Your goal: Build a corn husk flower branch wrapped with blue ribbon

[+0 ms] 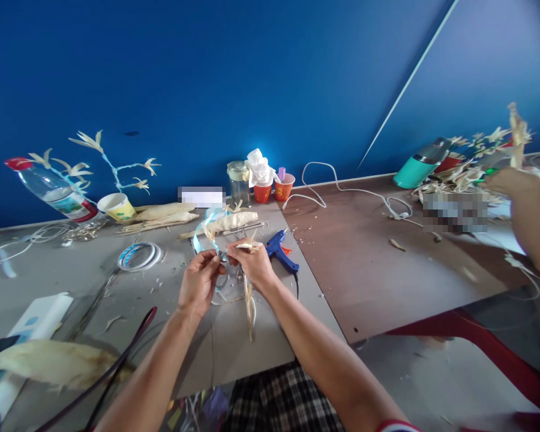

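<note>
Two hands meet at the centre of the frame. The left hand [199,283] pinches a pale blue ribbon [201,231] at its fingertips, and the right hand [252,264] pinches a husk stem [249,303] that hangs toward the lap. Ribbon and stem touch between them. This looks like binding ribbon round the stem; another turn would need the ribbon kept taut. A glue gun [280,249] lies just to the right on the grey table [117,294], among scraps. A blue wall [252,90] stands behind, with another person's arm [533,210] at far right.
</note>
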Available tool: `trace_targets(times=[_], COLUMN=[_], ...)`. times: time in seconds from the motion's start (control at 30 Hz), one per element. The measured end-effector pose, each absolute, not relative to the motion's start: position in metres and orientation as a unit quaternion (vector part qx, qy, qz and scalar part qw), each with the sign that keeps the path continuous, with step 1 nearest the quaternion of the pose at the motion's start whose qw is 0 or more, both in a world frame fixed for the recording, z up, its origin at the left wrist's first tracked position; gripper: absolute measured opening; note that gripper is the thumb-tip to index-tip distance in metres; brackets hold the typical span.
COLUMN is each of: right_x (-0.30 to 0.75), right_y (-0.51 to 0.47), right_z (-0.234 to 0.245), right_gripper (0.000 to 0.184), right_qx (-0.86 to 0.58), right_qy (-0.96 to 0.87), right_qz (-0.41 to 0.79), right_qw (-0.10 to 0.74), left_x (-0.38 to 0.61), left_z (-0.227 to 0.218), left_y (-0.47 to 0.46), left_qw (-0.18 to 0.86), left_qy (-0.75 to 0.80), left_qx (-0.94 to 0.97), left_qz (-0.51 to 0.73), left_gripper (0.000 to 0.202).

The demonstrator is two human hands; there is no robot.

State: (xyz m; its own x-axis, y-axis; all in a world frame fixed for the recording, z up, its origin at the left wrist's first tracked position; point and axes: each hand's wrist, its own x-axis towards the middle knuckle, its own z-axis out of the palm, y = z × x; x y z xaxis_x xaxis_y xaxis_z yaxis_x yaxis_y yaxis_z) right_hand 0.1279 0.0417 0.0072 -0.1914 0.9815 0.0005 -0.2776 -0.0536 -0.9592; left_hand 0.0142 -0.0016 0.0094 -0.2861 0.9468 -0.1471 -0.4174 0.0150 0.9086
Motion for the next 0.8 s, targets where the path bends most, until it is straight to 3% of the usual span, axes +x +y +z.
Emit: trace_targets(times=[0.57,0.8], right_x=[0.1230,0.1222], right_y=[0.0378,0.0397], right_z=[0.0046,0.0015], right_gripper=[0.036,0.029], right_qx=[-0.393,-0.366], right_qy=[-0.482,-0.474], right_qz=[0.578,0.601], right_qw=[0.529,0.529], left_x=[0.0118,0.0122], left_z=[0.0068,0.0075], left_y=[-0.0001,0.0006], left_qw=[0.505,0.496], left_qy=[0.476,0.470], left_qx=[0.280,0.297], left_qz=[0.663,0.668], left_gripper=[0.032,0.030])
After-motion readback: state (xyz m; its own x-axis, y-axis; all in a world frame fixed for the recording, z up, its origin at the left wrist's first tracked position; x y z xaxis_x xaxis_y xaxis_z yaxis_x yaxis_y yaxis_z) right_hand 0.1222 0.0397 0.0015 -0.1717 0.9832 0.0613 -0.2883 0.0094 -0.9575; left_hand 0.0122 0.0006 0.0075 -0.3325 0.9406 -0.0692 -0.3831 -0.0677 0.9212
